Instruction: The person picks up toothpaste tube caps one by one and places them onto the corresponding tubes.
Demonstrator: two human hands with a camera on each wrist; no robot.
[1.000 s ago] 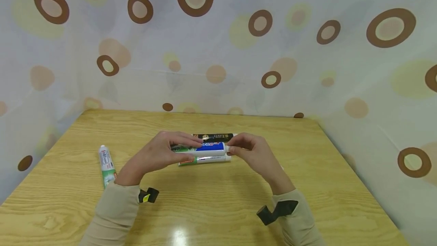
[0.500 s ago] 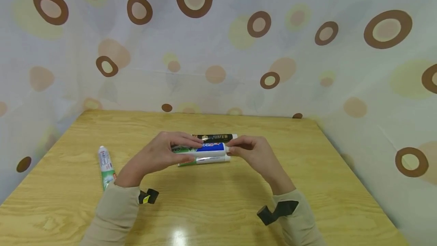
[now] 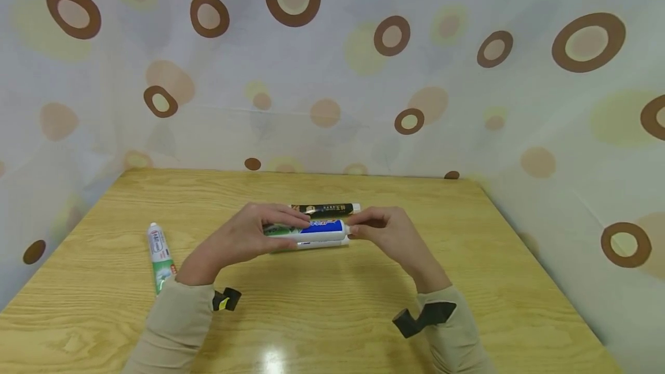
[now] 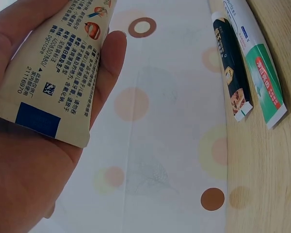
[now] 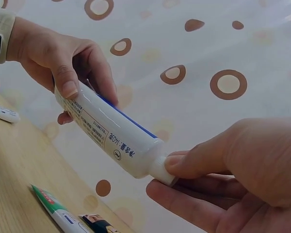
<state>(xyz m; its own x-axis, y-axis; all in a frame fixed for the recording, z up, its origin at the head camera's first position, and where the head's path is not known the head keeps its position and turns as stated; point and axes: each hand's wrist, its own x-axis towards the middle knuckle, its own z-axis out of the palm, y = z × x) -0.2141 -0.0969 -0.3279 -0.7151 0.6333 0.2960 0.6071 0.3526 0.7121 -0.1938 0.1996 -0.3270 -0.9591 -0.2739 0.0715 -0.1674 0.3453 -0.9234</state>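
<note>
My left hand [image 3: 241, 238] grips a toothpaste tube [image 3: 324, 231] around its body, with the thumb below and the fingers above. The tube is white, blue and green and lies level above the table, its cap end to the right. At that end my right hand [image 3: 389, 236] pinches the white cap [image 5: 160, 170] between thumb and fingers. The cap sits on the tube's neck. Printed small text and a dark blue block show on the tube's back [image 4: 53, 82] in the left wrist view. The palm hides part of the tube's flat end.
Behind the held tube lies a black toothpaste tube [image 3: 332, 209]. A white and green tube [image 4: 263, 73] lies beside it, partly hidden in the head view. Another white and green tube [image 3: 162, 255] lies at the left. A patterned cloth [image 3: 322, 74] encloses the wooden table [image 3: 312, 316].
The held tube has sunk slightly in the head view and covers more of the tube beyond it. Both hands keep their hold, and the view has shifted a little.
</note>
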